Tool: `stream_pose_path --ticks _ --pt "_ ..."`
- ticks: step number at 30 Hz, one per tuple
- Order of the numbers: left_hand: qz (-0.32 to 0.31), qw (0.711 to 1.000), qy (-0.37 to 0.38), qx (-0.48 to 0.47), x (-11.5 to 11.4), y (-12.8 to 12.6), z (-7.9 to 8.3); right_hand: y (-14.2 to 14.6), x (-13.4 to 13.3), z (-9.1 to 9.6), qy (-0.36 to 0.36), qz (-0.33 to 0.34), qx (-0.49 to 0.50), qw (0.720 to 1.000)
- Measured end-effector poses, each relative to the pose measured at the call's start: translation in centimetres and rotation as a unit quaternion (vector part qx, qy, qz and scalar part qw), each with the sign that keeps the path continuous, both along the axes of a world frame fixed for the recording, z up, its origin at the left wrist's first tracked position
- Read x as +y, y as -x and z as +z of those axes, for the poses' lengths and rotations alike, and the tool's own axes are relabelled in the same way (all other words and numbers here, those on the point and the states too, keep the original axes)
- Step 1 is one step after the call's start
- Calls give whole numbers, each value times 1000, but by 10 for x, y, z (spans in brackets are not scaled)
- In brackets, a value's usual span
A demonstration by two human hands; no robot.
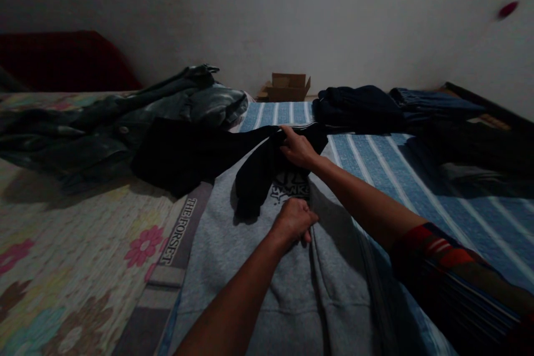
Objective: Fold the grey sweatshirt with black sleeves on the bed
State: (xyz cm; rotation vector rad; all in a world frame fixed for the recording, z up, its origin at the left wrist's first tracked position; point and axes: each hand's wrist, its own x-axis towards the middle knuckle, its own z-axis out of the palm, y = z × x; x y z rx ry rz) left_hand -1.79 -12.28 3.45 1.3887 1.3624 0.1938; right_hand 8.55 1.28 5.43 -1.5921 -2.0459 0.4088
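Your grey sweatshirt lies front up on the striped cover, near the left edge of this cover, with the collar toward the far edge. As I judge, the work on it is about half way. What is done: one black sleeve lies across the chest, and the right side seems turned inward, because a long straight fold runs down the front and hides a part of the print. What is left: the other black sleeve is spread out over the edge of the floral cover, and the left side of the body lies flat, not turned.

Your left hand has thumb and fingers together, clamped on the folded edge of the sweatshirt, just below the print. Your right hand rests on the black cloth beside the collar; I cannot tell if its fingers are closed on it. Near the far edge of the striped cover, at right, dark clothes lie in a stack, apparently already folded.
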Motion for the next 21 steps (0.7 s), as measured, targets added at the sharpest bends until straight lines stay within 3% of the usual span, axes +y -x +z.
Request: stream_pose_path --ticks 5,11,15,21 --pt "-12 999 -32 1 -2 0 0 -23 -52 3 -15 -4 -62 998" --pt "-47 995 -74 36 -1 2 -6 -49 -116 -20 0 7 -99 995" --pt "-65 993 -82 61 -4 4 -6 -55 -140 -30 -13 48 -130 990" --pt "-85 990 -89 72 -21 7 1 -42 -169 -37 -57 59 -135 987"
